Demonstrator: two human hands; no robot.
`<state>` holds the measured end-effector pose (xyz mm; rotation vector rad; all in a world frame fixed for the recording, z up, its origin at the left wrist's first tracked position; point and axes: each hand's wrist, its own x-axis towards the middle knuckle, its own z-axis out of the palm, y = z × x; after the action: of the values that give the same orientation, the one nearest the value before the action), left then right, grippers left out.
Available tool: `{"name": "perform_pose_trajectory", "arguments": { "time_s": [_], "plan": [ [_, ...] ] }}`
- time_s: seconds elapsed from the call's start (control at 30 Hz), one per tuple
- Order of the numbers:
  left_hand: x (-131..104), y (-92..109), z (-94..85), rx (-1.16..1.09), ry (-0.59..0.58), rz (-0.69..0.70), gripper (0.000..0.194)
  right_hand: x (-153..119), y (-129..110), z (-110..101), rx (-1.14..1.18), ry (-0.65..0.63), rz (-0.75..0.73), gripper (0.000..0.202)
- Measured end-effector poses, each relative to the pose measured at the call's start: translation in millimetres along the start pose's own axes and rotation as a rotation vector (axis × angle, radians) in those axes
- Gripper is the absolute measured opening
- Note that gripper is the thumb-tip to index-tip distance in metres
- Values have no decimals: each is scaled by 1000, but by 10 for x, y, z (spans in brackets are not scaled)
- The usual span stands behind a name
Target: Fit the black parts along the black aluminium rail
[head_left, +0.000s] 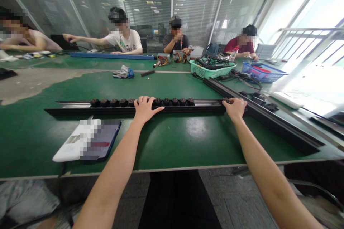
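A long black rail (120, 110) lies crosswise on the green table, with a row of several black round parts (167, 102) seated in its channel. My left hand (145, 108) rests over the middle of this row, fingers on the parts and thumb stretched out to the right. At the rail's right end my right hand (235, 108) has its fingers closed on a small black part (225, 101), mostly hidden by the fingertips. A second long black rail (268, 118) runs diagonally just right of my right hand.
A white device (75, 141) and a dark blue-edged tablet (103, 143) lie front left. Beyond are a crumpled glove (123, 72), a green basket (212, 71) of cables and a blue basket (263, 73). More black parts (264, 102) sit right. Several people sit opposite.
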<state>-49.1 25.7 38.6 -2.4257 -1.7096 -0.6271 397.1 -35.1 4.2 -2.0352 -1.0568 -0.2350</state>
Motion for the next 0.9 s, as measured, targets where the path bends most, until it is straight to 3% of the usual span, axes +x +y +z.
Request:
{"name": "perform_pose_trajectory", "arguments": {
  "time_s": [0.9],
  "plan": [
    [-12,9,-20,-1,-13,-6,71,-18,-43,-73,-94,21,13,30]
  ]
}}
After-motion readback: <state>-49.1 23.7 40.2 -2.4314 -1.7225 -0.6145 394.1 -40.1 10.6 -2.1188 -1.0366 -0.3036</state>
